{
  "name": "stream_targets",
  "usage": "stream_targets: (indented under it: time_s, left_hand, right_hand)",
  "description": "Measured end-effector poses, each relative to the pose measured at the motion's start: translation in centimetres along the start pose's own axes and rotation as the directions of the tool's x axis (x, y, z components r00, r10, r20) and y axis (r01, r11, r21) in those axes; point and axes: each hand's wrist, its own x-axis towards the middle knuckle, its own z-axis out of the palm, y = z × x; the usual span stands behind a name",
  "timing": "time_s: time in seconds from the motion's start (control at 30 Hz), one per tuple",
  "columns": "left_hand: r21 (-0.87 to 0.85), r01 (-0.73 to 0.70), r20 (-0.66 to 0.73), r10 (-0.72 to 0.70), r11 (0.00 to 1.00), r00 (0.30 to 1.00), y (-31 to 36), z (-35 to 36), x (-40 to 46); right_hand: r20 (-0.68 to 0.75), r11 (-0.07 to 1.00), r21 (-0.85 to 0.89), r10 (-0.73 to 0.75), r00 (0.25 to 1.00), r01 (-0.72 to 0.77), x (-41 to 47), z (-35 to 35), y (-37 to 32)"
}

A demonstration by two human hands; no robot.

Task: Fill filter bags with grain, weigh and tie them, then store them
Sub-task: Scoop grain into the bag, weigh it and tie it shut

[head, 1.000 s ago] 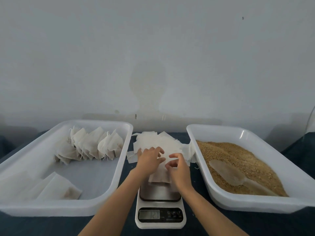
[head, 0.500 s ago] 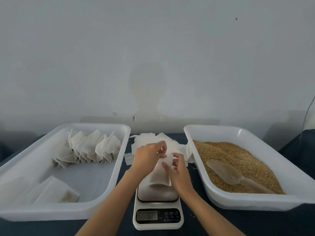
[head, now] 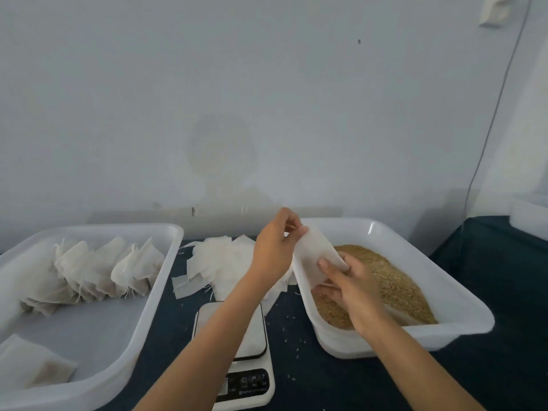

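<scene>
I hold one thin white paper filter bag [head: 315,258] over the near-left corner of the white plastic tray of golden-brown grain [head: 394,284]. My left hand [head: 274,250] pinches the bag's upper edge between thumb and fingertips, and my right hand [head: 351,287] pinches its lower part, thumb on the front face. To my mind the step is opening the mouth, so I should rub the two layers apart at the top edge, keep the pinch light because the paper looks flimsy and could tear, and stay above the grain so any spill falls back in. The bag looks flat, empty and slightly translucent, tilted with its upper end toward the left hand. The small white digital kitchen scale [head: 237,348] sits near me between the trays, the pile of spare white bags [head: 225,262] behind it, and filled, tied bags [head: 98,269] lean together in the white plastic storage tray [head: 142,327] on my left.
</scene>
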Motion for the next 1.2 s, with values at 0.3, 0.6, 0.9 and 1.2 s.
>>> stream_targets:
  time_s: [0.3,0.6,0.9,1.2]
  left_hand:
    - [-0.106,0.265,0.193,-0.241,0.959,0.951,-2.2,6.4,-0.7]
    - [-0.323,0.371,0.289,-0.282,0.871,0.915,-3.3,7.6,-0.8]
    - [-0.230,0.371,0.409,-0.256,0.900,0.876,-2.5,8.6,-0.7]
    - [-0.166,0.462,0.408,-0.366,0.871,0.836,-2.4,10.1,-0.4]
  right_hand:
    - [-0.004,0.707,-0.691,-0.209,0.978,0.148,1.3,-7.3,-0.2]
    - [0.044,0.580,-0.792,-0.256,0.966,0.190,2.3,-9.5,0.3]
    - [0.101,0.579,-0.780,-0.254,0.962,0.235,2.6,-10.9,-0.6]
    - [0.193,0.487,-0.828,-0.220,0.956,0.279,2.5,-11.7,-2.4]
